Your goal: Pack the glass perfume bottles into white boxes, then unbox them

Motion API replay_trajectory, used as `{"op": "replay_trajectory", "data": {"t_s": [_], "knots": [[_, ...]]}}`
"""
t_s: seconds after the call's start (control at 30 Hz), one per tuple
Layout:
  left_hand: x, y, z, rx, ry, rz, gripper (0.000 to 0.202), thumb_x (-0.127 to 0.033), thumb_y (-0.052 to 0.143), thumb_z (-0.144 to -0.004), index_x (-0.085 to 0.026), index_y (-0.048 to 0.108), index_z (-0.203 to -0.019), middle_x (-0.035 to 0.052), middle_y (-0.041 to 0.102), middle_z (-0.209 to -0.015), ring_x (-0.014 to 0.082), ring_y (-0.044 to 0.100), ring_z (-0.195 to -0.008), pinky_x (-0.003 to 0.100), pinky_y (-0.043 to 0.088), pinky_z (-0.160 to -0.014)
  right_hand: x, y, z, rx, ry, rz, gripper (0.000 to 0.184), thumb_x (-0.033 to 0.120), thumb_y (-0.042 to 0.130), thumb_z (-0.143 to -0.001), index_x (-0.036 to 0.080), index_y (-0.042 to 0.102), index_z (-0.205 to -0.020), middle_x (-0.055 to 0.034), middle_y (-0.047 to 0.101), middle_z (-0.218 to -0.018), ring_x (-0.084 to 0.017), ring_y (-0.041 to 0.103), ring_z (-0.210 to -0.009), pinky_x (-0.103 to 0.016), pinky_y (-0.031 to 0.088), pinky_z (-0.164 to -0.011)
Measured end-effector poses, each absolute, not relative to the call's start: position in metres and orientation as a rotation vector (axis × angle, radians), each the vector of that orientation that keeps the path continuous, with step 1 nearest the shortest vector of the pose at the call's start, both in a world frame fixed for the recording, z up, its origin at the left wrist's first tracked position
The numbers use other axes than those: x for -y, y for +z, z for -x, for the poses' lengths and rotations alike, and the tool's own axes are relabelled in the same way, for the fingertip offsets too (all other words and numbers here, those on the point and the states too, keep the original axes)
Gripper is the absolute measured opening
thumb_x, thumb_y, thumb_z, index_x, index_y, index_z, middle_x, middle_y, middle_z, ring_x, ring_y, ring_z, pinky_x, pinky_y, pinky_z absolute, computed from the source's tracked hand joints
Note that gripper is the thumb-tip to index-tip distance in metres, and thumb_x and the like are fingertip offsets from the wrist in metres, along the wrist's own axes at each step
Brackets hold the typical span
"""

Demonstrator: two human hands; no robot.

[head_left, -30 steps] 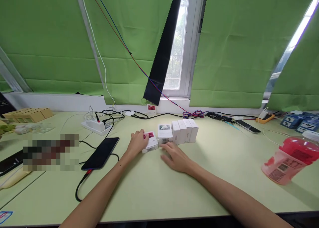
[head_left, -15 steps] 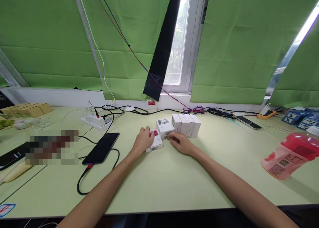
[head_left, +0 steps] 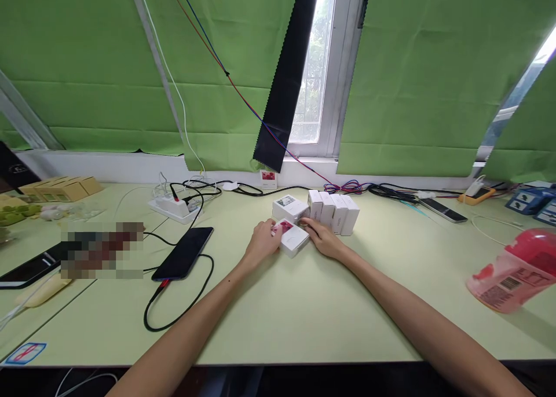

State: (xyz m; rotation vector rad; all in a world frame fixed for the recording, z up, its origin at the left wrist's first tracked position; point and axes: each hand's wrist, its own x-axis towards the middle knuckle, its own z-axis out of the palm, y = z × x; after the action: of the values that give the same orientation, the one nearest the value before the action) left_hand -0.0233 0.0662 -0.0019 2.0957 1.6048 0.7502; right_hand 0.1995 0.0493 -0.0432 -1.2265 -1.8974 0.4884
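Note:
My left hand (head_left: 262, 243) grips the left side of a small white box with a red picture (head_left: 292, 238), which lies flat on the pale green table (head_left: 278, 316). My right hand (head_left: 324, 238) holds the same box at its right end, fingers curled on it. Just behind lies another white box with a grey picture (head_left: 288, 206). A row of several upright white boxes (head_left: 333, 212) stands to its right.
A black phone (head_left: 184, 252) on a cable lies at the left, near a white power strip (head_left: 171, 206). Cardboard boxes (head_left: 61, 188) sit far left. Cables run along the window sill. A pink bottle (head_left: 508, 278) lies on its side at right; another phone (head_left: 443, 210) lies behind it.
My right hand has come from the open table up onto the red-picture box. The box has turned and shifted toward the row, and the grey-picture box has been pushed back.

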Motion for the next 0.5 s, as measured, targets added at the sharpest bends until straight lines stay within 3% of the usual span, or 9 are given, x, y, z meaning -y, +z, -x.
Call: {"op": "replay_trajectory", "data": {"t_s": [0.07,0.17,0.23,0.3,0.37,0.5], "knots": [[-0.06,-0.003,0.021,-1.513,0.753,-2.091,0.032,-0.04,0.052,-0.095,-0.018,0.067,-0.113,0.0122,0.071,-0.101,0.023,0.069,-0.082,0.027,0.049,-0.059,-0.041,-0.039,-0.199,1.812,0.547,1.254,0.042,0.039,0.035,-0.104,0.019,0.058,-0.134,-0.0118,0.069,-0.129,-0.026,0.063,-0.12,-0.043,0.046,-0.106],[-0.053,-0.005,0.019,-1.413,0.764,-2.09,0.029,-0.042,0.059,-0.091,-0.019,0.069,-0.106,0.0071,0.07,-0.08,0.0224,0.066,-0.076,0.026,0.045,-0.058,-0.022,-0.031,-0.201,1.785,0.592,1.301,0.047,0.047,0.032,-0.105,0.02,0.058,-0.133,-0.0115,0.07,-0.122,-0.027,0.065,-0.113,-0.044,0.048,-0.101],[-0.052,-0.007,0.019,-1.366,0.762,-2.066,0.027,-0.043,0.06,-0.09,-0.02,0.07,-0.099,0.0039,0.067,-0.069,0.0205,0.063,-0.067,0.026,0.042,-0.056,-0.009,-0.026,-0.202,1.905,0.592,1.295,0.051,0.051,0.045,-0.101,0.022,0.051,-0.142,-0.0122,0.065,-0.132,-0.028,0.061,-0.119,-0.046,0.046,-0.104],[-0.053,-0.009,0.019,-1.336,0.745,-2.015,0.027,-0.043,0.058,-0.09,-0.019,0.069,-0.093,0.0018,0.065,-0.063,0.0173,0.058,-0.055,0.025,0.038,-0.051,0.0,-0.024,-0.202,2.039,0.564,1.303,0.076,0.052,0.069,-0.087,0.024,0.04,-0.151,-0.014,0.058,-0.141,-0.032,0.054,-0.128,-0.049,0.043,-0.107],[-0.055,-0.01,0.021,-1.32,0.71,-1.954,0.028,-0.043,0.055,-0.091,-0.018,0.067,-0.088,-0.0001,0.061,-0.055,0.0148,0.051,-0.042,0.025,0.034,-0.044,0.005,-0.024,-0.199,2.104,0.524,1.333,0.093,0.048,0.079,-0.078,0.024,0.033,-0.155,-0.0152,0.054,-0.142,-0.035,0.049,-0.131,-0.052,0.041,-0.108],[-0.061,-0.01,0.026,-1.276,0.62,-1.863,0.035,-0.049,0.051,-0.092,-0.018,0.061,-0.077,-0.0016,0.053,-0.043,0.0145,0.046,-0.033,0.026,0.032,-0.038,0.005,-0.026,-0.193,2.097,0.495,1.307,0.083,0.041,0.075,-0.082,0.024,0.034,-0.152,-0.0142,0.053,-0.14,-0.034,0.045,-0.131,-0.052,0.042,-0.108]]}}
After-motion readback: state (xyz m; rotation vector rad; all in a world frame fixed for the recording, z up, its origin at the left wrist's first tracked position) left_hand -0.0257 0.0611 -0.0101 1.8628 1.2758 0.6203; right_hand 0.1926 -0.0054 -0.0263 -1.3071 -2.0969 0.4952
